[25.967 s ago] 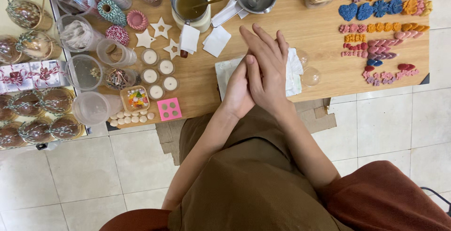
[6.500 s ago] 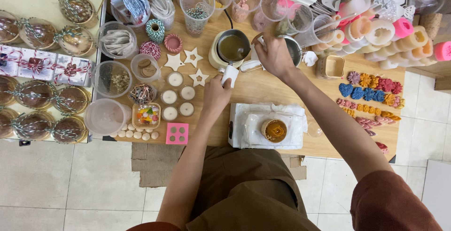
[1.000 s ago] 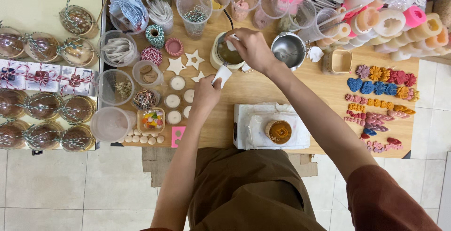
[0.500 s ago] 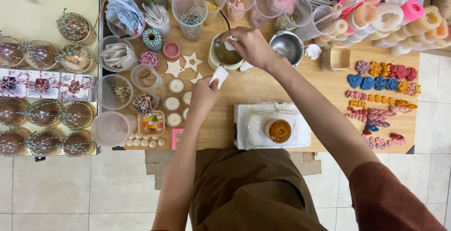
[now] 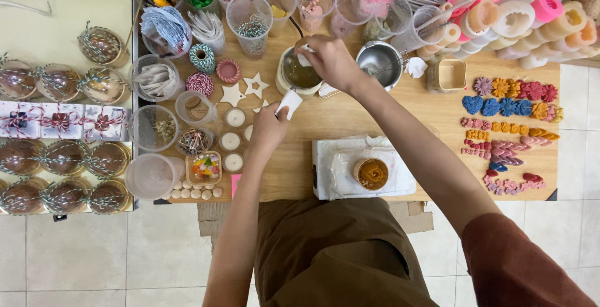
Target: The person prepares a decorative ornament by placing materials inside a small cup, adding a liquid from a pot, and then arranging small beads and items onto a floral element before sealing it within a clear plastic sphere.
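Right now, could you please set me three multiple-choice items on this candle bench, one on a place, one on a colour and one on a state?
1. Where is the right hand?
A. over the round pot of dark liquid
B. on the floor tiles
C. on the pink silicone mould

2. What colour is the small square card at the edge of the wooden table?
A. pink
B. black
C. blue

3. What does the left hand hold?
A. nothing
B. a small white piece
C. a spool of twine

Answers: 1 A, its fingers reach above the pot; 2 A, the small square card beside the white beads is pink; 3 B, the piece sticks up from its fingertips.
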